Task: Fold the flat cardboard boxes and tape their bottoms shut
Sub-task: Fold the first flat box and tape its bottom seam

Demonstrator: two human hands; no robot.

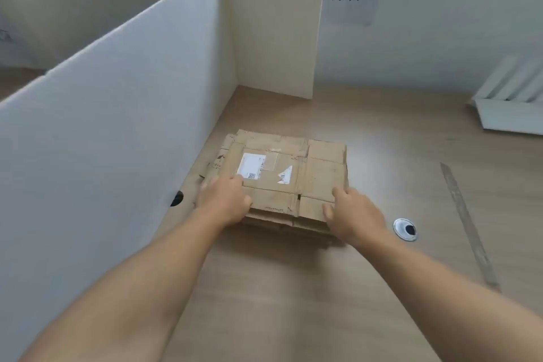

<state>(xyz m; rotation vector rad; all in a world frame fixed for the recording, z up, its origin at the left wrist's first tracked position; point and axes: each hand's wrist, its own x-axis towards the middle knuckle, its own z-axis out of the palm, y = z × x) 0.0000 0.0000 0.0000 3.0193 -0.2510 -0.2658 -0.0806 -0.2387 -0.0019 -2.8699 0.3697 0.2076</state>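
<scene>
the stack [282, 173] of flat boxes lies toward the desk's [293, 288] left edge, just beside the partition [117, 126]. the left hand [224, 200] grips its near left corner and the right hand [354, 213] its near right corner, fingers curled round the edges. several sheets could lift together, or the pile could skew against the partition. open room lies near and right, short of the ruler [467, 223].

Soft, even, fairly bright indoor light; faint shadows; a pale sheen on the wooden surface [382, 156]. Edges bow from wide-angle distortion; everything slightly blurred.
</scene>
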